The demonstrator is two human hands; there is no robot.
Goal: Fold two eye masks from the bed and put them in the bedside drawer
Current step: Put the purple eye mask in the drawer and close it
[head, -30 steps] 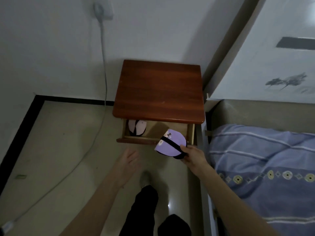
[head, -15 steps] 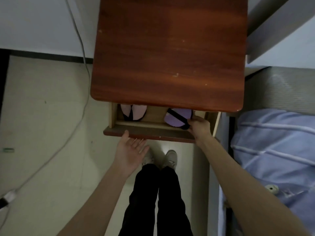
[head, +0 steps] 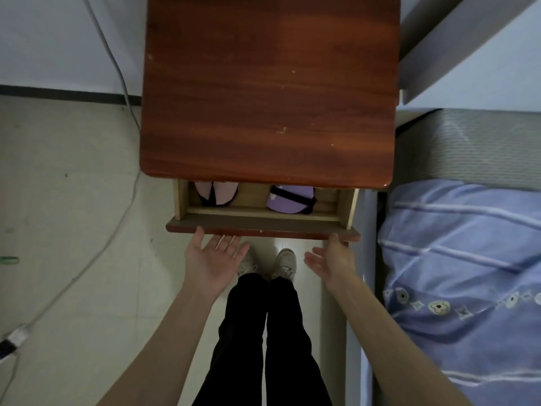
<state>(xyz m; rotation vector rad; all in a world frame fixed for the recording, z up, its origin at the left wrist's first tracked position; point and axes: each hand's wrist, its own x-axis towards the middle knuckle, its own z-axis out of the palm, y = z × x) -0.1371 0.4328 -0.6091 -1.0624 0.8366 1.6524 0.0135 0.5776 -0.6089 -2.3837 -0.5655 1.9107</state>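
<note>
purple eye mask (head: 289, 199) now lies folded in the drawer (head: 263, 222), at 3 o'clock of the pink eye mask (head: 216, 193); my right hand (head: 332, 260) has let it go. i judge only the closing is left. both hands are spread and empty, left hand (head: 213, 259) and right fingertips touching the drawer front's lower edge.

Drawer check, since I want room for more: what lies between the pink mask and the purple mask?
Head view: only bare drawer floor separates the pink mask and the purple mask.
</note>
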